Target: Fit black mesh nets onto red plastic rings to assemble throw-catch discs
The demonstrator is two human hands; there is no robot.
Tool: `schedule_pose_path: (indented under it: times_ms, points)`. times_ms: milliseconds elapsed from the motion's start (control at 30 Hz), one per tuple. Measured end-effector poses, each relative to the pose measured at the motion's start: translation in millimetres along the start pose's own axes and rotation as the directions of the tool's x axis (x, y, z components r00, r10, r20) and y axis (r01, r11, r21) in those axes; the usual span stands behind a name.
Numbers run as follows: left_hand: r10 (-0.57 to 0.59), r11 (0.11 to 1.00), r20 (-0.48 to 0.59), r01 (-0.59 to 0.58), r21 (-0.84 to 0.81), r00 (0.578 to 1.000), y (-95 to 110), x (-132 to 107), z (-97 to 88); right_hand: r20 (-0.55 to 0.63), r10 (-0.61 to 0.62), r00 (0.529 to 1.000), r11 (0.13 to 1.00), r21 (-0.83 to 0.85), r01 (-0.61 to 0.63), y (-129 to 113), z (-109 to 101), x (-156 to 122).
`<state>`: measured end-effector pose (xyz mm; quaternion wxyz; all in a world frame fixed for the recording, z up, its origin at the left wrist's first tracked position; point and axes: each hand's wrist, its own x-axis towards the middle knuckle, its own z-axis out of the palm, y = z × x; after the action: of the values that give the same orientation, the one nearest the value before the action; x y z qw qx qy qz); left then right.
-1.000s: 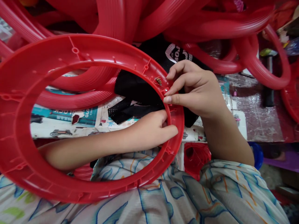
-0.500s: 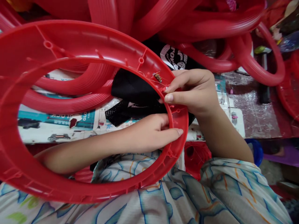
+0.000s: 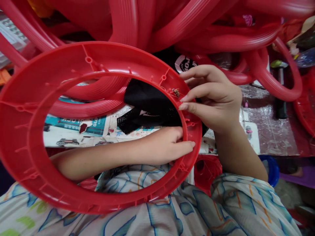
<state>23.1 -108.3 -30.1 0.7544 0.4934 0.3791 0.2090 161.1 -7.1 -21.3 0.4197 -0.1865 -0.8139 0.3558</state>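
A large red plastic ring [image 3: 73,62] rests on my lap, ribbed inner side up. My left hand [image 3: 169,146] reaches through its opening and grips the ring's right edge, thumb over the rim. My right hand [image 3: 211,96] is at the ring's upper right edge, fingers pinched together on something small that I cannot make out. A small brownish metal piece [image 3: 176,92] sits on the ring just left of those fingertips.
A heap of more red plastic rings [image 3: 187,23] fills the back and right. Black mesh fabric [image 3: 145,108] lies on printed paper [image 3: 81,131] behind the ring. A black-handled tool [image 3: 280,98] stands at the right; a blue object [image 3: 272,167] is by my right elbow.
The ring has shifted in view, first up and left, then back down and right. Both hands stay at its right edge, the right one still pinching near the small metal piece.
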Motion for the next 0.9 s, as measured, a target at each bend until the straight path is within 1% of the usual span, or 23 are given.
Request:
schedule_pose_path:
  times_ms: [100, 167, 267, 333, 400, 533, 633, 767, 900]
  points:
    - [-0.022, 0.999, 0.012, 0.023, -0.047, 1.000, -1, 0, -0.1, 0.019, -0.043, 0.999, 0.997, -0.064, 0.044, 1, -3, 0]
    - [-0.014, 0.999, 0.012, 0.015, -0.048, 1.000, -2, -1, -1.0, 0.052, -0.062, 0.997, 0.996, -0.062, 0.065, 0, -7, 1]
    - [-0.006, 1.000, -0.013, 0.006, -0.028, 1.000, -2, -1, -2.6, 0.126, -0.009, 0.992, 0.999, -0.040, 0.014, -3, -17, 2]
    - [-0.014, 1.000, -0.021, 0.014, -0.018, 1.000, -2, -1, -3.2, 0.196, 0.033, 0.980, 0.998, -0.062, -0.021, -4, -22, 3]
    - [-0.022, 1.000, -0.017, 0.022, 0.001, 1.000, -1, 0, -3.4, 0.235, 0.033, 0.971, 0.997, -0.074, -0.016, -4, -23, 3]
    - [-0.040, 0.999, -0.021, 0.041, 0.017, 0.999, 1, 1, -2.6, 0.176, -0.041, 0.984, 0.995, -0.080, 0.056, -4, -20, 2]
    - [-0.059, 0.998, -0.022, 0.059, 0.003, 0.998, -1, 3, -1.7, 0.178, -0.079, 0.981, 0.986, -0.132, 0.103, -6, -19, 1]
    - [-0.030, 0.999, -0.029, 0.031, 0.026, 0.999, -4, 4, -0.7, 0.188, -0.056, 0.981, 0.984, -0.156, 0.086, -7, -19, 1]
    - [-0.028, 0.997, -0.037, 0.030, 0.064, 0.999, -2, 4, 0.4, 0.217, -0.029, 0.976, 0.989, -0.139, 0.060, -7, -17, 4]
